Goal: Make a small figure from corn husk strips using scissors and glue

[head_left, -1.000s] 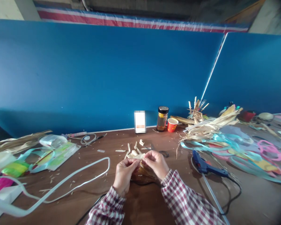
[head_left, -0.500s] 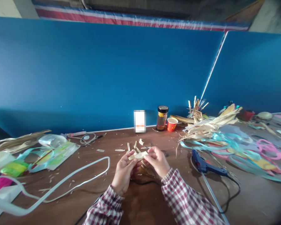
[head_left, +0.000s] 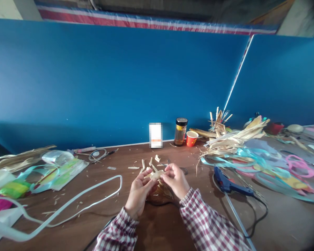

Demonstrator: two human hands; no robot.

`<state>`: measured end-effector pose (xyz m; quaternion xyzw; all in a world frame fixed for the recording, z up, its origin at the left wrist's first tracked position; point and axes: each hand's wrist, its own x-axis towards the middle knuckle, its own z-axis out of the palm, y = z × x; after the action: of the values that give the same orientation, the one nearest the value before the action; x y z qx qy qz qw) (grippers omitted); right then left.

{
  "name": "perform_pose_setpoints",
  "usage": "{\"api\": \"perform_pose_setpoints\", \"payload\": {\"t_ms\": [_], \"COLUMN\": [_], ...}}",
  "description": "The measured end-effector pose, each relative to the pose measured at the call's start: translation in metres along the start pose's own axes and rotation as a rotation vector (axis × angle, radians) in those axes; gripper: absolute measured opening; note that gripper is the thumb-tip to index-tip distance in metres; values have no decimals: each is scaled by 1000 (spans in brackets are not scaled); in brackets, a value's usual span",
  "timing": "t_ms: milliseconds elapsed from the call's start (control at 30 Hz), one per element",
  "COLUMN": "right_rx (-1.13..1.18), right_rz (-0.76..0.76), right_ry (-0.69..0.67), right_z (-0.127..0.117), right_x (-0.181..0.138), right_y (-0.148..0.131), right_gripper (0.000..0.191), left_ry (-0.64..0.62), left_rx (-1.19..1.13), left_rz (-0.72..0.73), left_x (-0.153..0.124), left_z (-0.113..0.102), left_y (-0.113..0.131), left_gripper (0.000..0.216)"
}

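A short, pale strip of dried husk (head_left: 157, 174) is stretched between my two hands above the table. My left hand (head_left: 139, 191) pinches its left end between thumb and fingers. At the other end, the thumb and index finger of my right hand (head_left: 177, 180) grip it. Below and behind the strip lie more husk pieces (head_left: 163, 190), partly hidden by my hands. Small cut scraps and a pale curled piece (head_left: 157, 158) are scattered just beyond my fingertips. Something dark, perhaps scissors, shows in part past my right hand.
A blue glue gun (head_left: 231, 186) lies to the right, near pink scissors (head_left: 299, 166), turquoise ribbon (head_left: 253, 157) and a husk bundle (head_left: 238, 137). A lidded jar (head_left: 181, 134) and red paper cup (head_left: 192, 139) stand at the back. A white tube (head_left: 86, 191) arches at left.
The strip between my fingers has tilted and shows less of its flat face. Both hands stay almost in the same place.
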<state>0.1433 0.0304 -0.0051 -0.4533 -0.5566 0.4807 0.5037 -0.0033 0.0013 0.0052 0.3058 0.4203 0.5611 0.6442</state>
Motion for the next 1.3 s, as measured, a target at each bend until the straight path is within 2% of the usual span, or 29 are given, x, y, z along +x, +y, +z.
{"api": "perform_pose_setpoints", "payload": {"t_ms": [133, 267, 567, 900, 1000, 1100, 1300], "right_rx": [10, 65, 63, 19, -8, 18, 71], "right_rz": [20, 39, 42, 24, 25, 46, 50], "right_ry": [-35, -101, -113, -72, -59, -83, -120], "right_z": [1, 1, 1, 0, 2, 3, 0], "right_x": [-1, -1, -1, 1, 0, -1, 0], "right_y": [-1, -3, -9, -1, -3, -5, -6], "right_gripper": [29, 33, 32, 28, 27, 28, 35], "left_ry": [72, 89, 89, 34, 1, 27, 45], "left_rx": [35, 57, 104, 57, 115, 183, 85], "left_rz": [-2, 5, 17, 37, 71, 110, 47], "left_x": [3, 4, 4, 4, 5, 6, 6], "left_z": [0, -2, -3, 0, -3, -5, -4], "left_y": [-3, -5, -6, -5, -8, -11, -9], "left_gripper": [46, 41, 40, 51, 53, 52, 51]}}
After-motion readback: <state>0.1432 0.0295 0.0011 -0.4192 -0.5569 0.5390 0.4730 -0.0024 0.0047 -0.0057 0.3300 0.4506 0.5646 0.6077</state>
